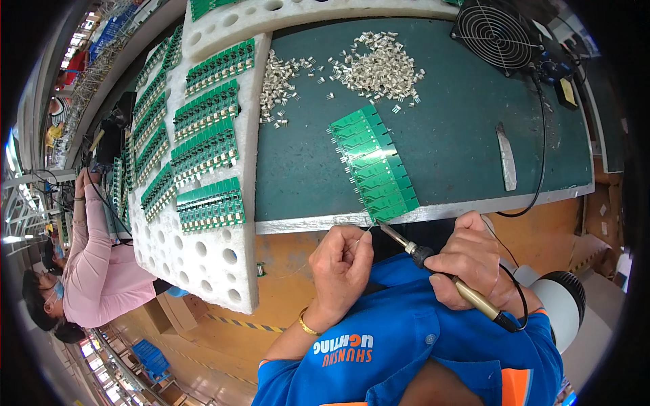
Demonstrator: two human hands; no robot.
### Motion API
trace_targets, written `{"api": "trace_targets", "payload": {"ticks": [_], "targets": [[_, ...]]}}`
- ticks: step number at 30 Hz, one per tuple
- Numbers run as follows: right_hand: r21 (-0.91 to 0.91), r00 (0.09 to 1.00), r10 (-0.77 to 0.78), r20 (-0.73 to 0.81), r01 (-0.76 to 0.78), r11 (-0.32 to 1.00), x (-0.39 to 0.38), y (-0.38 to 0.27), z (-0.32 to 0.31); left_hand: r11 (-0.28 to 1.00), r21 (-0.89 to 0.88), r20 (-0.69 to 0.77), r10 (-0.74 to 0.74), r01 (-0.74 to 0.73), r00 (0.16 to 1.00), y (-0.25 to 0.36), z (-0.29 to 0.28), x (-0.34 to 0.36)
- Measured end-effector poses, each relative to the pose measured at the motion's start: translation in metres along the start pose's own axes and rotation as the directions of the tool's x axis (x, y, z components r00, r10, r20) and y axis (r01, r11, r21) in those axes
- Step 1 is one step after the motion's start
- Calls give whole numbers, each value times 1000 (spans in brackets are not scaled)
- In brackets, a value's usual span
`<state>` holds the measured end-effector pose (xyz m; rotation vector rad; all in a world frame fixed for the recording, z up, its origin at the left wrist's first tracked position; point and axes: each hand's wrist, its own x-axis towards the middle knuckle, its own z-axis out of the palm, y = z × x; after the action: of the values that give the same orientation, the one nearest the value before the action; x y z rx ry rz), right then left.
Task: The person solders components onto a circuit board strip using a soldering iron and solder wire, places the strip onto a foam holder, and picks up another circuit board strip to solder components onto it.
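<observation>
Right hand (474, 260) was clamped on the soldering iron (443, 274), tip at 10 o'clock from the fist, just beside the green board panel's (374, 166) near edge. Left hand (342, 265) was pinched shut; I couldn't tell on what, maybe thin wire. Green mat (460, 135) carried the panel. White foam tray (210, 257) at 9 o'clock held more boards. Loose metal parts (379, 68) lay at 12.

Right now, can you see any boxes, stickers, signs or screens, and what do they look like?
Yellow label: small slanted rectangle on a dark block, far right of the green bench, beside the black fan.
Cardboard boxes: plain brown, on the floor under the white foam tray.
Blue crates: stacked farther down on the floor.
No screens show.
</observation>
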<state>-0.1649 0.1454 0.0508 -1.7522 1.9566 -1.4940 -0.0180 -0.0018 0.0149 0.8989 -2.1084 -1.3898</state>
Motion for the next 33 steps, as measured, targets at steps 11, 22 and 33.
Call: {"api": "trace_targets", "payload": {"ticks": [11,22,33], "targets": [[-13,1000,5,-7,-5,1000,-3,-2,1,1000,4,5,22,-22,1000,1,-2,-1],[-6,1000,9,-10,-9,1000,-4,-2,1,999,27,-14,32,-32,999,-2,1,-1],[-20,1000,17,9,-17,1000,-4,-3,-5,999,27,0,20,-20,1000,-5,-3,-3]]}}
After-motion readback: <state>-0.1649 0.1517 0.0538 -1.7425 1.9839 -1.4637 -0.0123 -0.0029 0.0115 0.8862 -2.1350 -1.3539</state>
